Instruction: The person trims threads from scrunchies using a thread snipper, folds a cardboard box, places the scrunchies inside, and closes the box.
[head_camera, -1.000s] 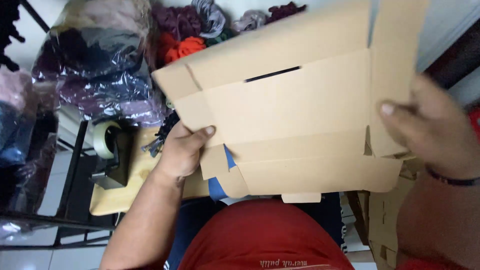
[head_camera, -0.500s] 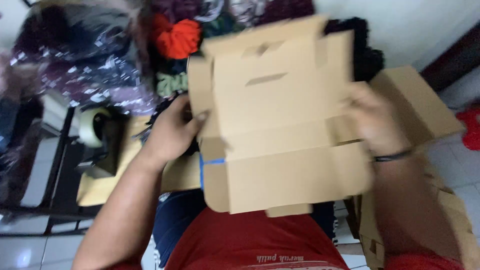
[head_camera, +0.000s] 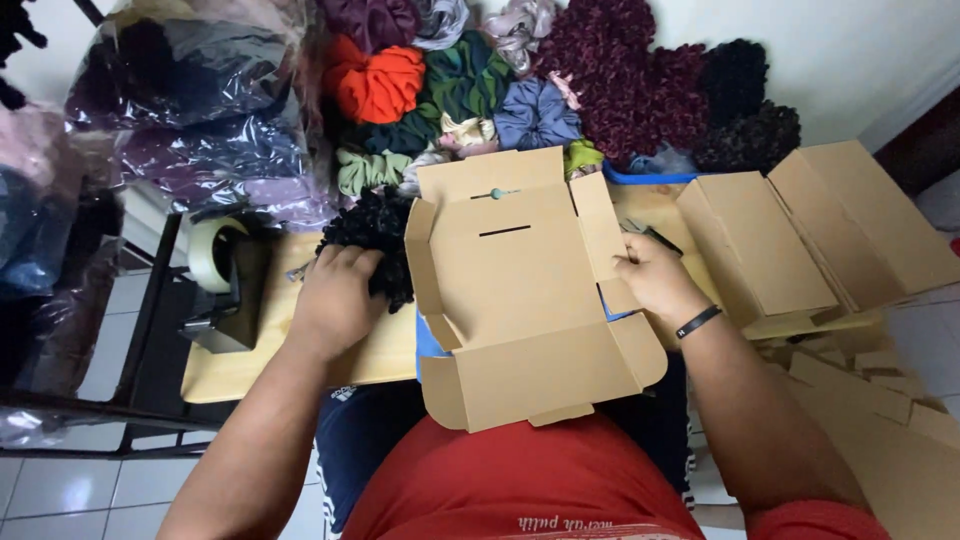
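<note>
Closest in, the red shirt (head_camera: 520, 480) fills the bottom of the view, and the open box (head_camera: 520, 300) lies flat right above it, its near flap over the lap, its side flaps standing up. The right hand (head_camera: 655, 280) pinches the box's right side flap, thumb and fingers closed on the cardboard edge, a black wristband (head_camera: 698, 322) just behind it. The left hand (head_camera: 335, 300) is off the box entirely, fingers curled down into a black scrunchie (head_camera: 375, 240) on the wooden board (head_camera: 260, 365), just left of the box. Further left sits a tape dispenser (head_camera: 220, 275) at the board's edge. To the right, folded boxes (head_camera: 800, 240) lean stacked one against another. Beyond it all, a heap of scrunchies (head_camera: 520, 90) in orange, green, blue and maroon lies against the wall, with clear plastic bags (head_camera: 190, 110) of more to the far left.
</note>
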